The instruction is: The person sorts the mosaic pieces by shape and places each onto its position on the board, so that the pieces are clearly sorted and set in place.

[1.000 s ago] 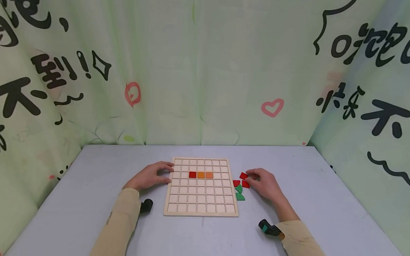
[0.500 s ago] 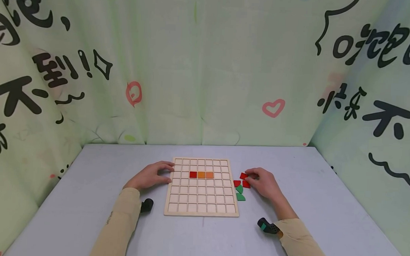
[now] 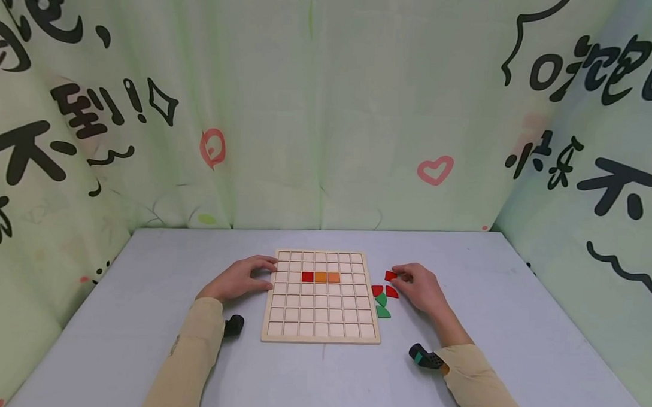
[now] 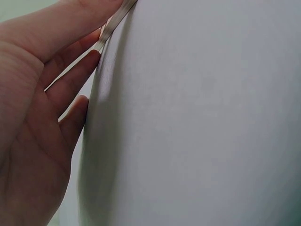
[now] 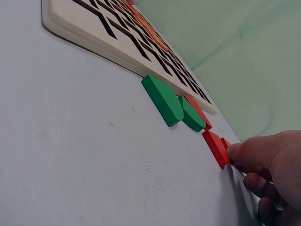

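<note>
A wooden grid board [image 3: 320, 340] lies on the table, with one red tile [image 3: 307, 277] and two orange tiles [image 3: 326, 278] in a row of its cells. My left hand [image 3: 242, 278] rests at the board's left edge, thumb and fingers spread and their tips against the frame. Beyond the right edge, my right hand [image 3: 421, 286] pinches a red piece [image 3: 390, 276] between thumb and fingers; the fingers partly cover it. Closer to the board lie two red pieces with a curved side, one a red piece [image 3: 377, 290], and two green quarter-round pieces, the larger green piece [image 5: 162, 101] nearest the camera.
The pale table [image 3: 320, 383] extends around the board. Printed curtains [image 3: 329, 120] enclose the back and both sides. A black wrist camera [image 3: 425, 358] sits below the right hand, another black wrist camera [image 3: 234, 326] by the left forearm.
My right hand has shifted slightly up and to the right, and the red piece at its fingertips has moved with it. The left hand and board stay put.
</note>
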The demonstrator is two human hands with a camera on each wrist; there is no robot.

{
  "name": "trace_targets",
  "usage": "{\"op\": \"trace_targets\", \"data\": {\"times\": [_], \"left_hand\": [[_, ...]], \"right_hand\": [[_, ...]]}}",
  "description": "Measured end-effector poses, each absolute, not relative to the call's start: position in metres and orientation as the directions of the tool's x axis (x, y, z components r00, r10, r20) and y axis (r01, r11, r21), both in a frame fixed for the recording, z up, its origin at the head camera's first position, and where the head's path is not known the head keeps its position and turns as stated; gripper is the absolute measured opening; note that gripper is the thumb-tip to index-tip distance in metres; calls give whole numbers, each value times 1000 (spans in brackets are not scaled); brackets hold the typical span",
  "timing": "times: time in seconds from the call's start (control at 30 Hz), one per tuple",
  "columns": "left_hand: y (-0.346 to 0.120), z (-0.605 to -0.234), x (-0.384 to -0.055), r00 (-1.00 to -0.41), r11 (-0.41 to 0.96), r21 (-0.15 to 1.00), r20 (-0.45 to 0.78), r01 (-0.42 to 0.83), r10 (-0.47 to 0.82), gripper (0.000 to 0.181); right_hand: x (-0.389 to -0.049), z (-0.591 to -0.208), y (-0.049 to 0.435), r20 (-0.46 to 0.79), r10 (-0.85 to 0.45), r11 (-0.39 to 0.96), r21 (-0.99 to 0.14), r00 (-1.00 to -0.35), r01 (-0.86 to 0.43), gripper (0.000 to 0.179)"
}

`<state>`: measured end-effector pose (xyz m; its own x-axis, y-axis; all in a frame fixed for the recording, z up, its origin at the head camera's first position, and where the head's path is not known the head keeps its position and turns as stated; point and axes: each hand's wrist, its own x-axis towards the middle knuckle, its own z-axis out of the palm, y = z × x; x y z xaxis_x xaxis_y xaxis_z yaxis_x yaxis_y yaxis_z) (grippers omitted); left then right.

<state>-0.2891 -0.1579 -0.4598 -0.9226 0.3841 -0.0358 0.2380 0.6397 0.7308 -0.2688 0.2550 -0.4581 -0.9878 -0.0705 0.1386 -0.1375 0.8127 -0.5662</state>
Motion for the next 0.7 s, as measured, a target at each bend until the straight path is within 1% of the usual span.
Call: {"op": "trace_targets", "data": {"times": [0.17, 0.4, 0.53, 0.7], "left_hand": [[-157, -458, -289, -924, 638, 736, -45, 226, 379, 37], [-158, -459, -290, -921, 636, 733, -34, 240, 387, 37], [-158, -459, -290, -921, 637, 733, -36, 239, 387, 37], [-158, -459, -290, -921, 644, 726, -37, 242, 387, 37]], "right_hand": [[-270, -459, 255, 137, -97, 821, -548, -986, -157, 30], [-270, -458, 255, 117, -77, 819, -560, -990, -130, 30], [-269, -459, 256, 131, -97, 817, -556, -987, -155, 31], [-269, -459, 255, 144, -112, 822, -543, -983, -174, 28]]}}
